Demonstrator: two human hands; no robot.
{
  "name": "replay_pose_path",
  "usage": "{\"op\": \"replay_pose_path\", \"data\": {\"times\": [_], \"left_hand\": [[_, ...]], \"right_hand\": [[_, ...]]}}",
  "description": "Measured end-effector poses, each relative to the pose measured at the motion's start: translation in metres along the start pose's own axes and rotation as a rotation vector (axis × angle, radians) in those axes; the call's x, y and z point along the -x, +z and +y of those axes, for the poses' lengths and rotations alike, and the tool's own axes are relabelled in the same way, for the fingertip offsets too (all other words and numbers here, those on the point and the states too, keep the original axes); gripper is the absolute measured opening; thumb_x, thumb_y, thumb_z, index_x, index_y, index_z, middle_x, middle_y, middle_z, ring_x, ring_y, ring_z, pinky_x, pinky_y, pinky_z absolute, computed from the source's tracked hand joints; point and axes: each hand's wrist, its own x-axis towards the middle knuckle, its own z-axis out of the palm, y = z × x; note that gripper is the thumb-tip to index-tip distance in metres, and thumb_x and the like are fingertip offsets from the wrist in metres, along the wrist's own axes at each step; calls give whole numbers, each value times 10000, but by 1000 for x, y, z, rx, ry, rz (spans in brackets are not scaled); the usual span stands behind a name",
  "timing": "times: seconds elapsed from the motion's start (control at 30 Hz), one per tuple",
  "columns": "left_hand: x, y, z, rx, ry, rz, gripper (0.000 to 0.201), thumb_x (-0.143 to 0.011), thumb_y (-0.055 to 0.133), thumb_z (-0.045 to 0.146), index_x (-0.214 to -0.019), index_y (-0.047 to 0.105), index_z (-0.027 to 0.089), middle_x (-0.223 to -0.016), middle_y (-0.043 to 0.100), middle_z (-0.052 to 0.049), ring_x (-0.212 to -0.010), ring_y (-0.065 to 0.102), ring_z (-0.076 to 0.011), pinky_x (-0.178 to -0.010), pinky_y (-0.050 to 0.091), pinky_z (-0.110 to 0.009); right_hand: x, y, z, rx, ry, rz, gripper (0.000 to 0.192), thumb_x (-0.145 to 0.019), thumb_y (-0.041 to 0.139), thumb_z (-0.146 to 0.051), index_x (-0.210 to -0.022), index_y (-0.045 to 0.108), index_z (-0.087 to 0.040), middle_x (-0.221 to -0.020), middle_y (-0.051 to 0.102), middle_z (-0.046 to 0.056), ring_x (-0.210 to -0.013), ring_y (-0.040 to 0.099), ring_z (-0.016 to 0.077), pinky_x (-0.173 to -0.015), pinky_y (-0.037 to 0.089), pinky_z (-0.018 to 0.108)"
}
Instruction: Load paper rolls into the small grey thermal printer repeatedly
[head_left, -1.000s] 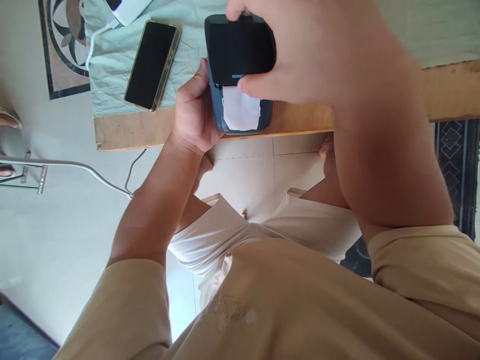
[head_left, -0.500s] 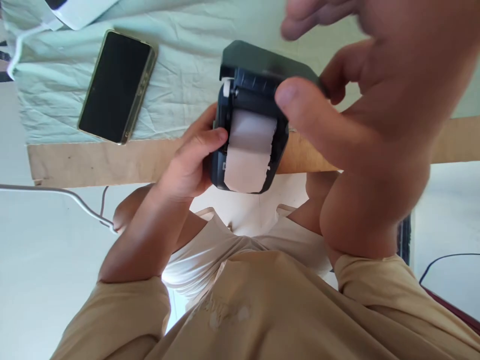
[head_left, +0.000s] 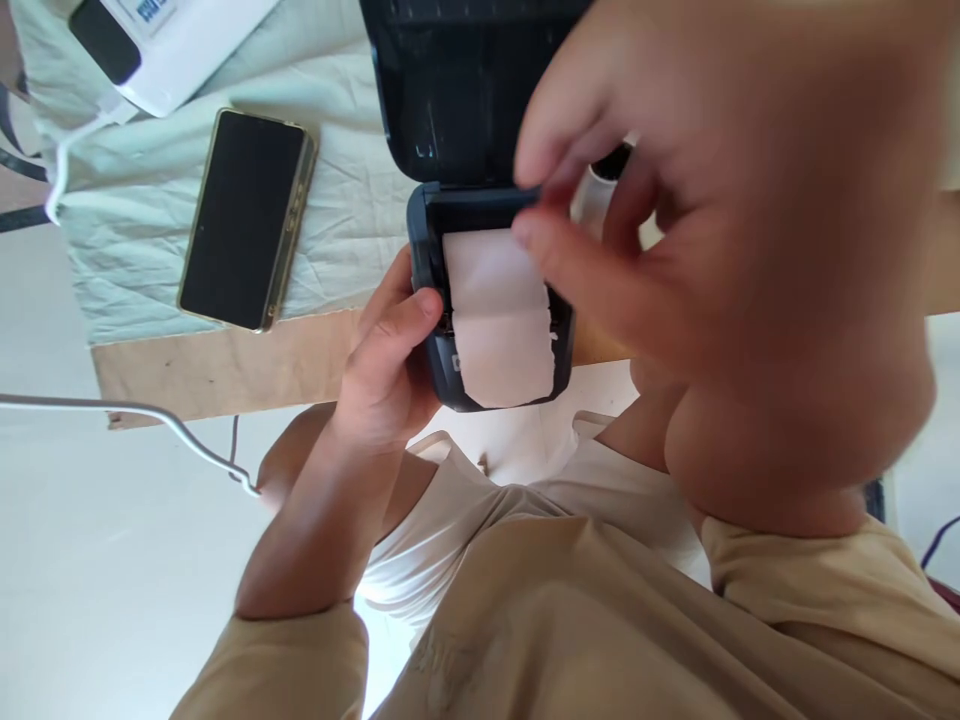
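A person in a tan shirt stands at the near edge of a wooden surface [head_left: 225, 365], part of it covered by a pale green cloth [head_left: 345, 230]. Their left hand [head_left: 390, 370] grips the left side of a small dark label printer [head_left: 442, 300], fingers [head_left: 420, 305] clamped on its casing, thumb along the open compartment's edge. The printer sits at the near edge of the surface, partly overhanging it. Its lid [head_left: 457, 90] is swung open and stands up toward the far side. A strip of white label paper [head_left: 502, 320] runs out of the compartment and hangs over the printer's front.

The right hand [head_left: 712, 230] hovers close to the camera, blurred, over the right side of the open compartment; its fingers [head_left: 570, 270] are loosely curled and spread apart, one fingertip touching or just above the paper, I cannot tell which.

To the left, on the cloth, a black phone [head_left: 244, 220] lies face up. Beyond it, at the far left corner, sits a white device [head_left: 180, 40] with a white cable [head_left: 64, 160].
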Motion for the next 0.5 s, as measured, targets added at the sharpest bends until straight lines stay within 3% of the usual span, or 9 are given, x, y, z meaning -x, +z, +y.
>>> {"op": "replay_pose_path", "data": {"times": [0.1,0.17,0.27,0.37,0.43,0.5], "left_hand": [[3,-9,3,-36,-36,-75,206,-971,644,305,-1091,696,146,-1035,770,-60,-1380,647,-303,-1071,594,-402],[4,-11,1,-52,1,-66,235,-955,671,321,-1116,691,151,-1111,763,-67,-1388,637,-303,-964,611,-337],[3,-11,-4,-113,11,-46,268,-901,733,361,-1097,697,181,-1142,754,-73,-1346,658,-319,-756,583,-262],[1,-10,-5,-162,-19,-39,355,-837,784,470,-1061,710,204,-1107,749,-75,-1272,693,-348,-690,573,-270],[0,-10,-3,-138,-19,-19,375,-825,776,498,-1070,719,220,-1070,744,-63,-1240,710,-335,-691,582,-275],[1,-11,0,-113,-30,-23,342,-827,775,449,-1087,731,231,-1026,742,-55,-1203,727,-312,-694,587,-277]], "right_hand": [[4,-3,-5,496,-41,-196,142,-872,611,-269,-1005,603,-322,-1013,678,35,-934,657,303,-713,491,488],[3,2,-4,629,-39,-259,158,-913,582,-357,-1071,582,-352,-951,675,37,-830,621,281,-646,415,444],[3,9,5,551,-64,-197,203,-872,638,-387,-1067,596,-347,-795,625,18,-704,554,212,-634,377,373],[8,6,14,346,-225,-100,227,-818,656,-314,-1042,617,-325,-766,640,-26,-611,497,136,-632,408,338],[15,-1,21,182,-294,-75,234,-830,642,-325,-1063,631,-341,-849,682,-42,-613,534,121,-636,466,341],[22,-9,31,53,-277,-40,255,-903,573,-420,-1153,617,-392,-1028,688,-16,-746,646,166,-651,542,375]]}}
